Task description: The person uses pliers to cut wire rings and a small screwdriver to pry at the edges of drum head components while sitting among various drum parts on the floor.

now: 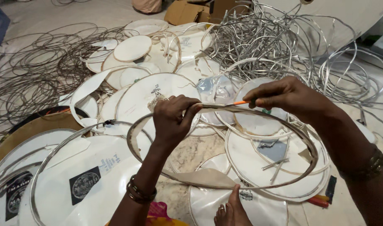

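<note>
Being held above the floor point(195, 150), a hoop point(225, 142) is pinched by the left hand point(172, 119); an orange tool point(241, 102) is gripped by the right hand point(283, 97). Skin is partly stripped; a flap point(204, 178) remains attached.
</note>
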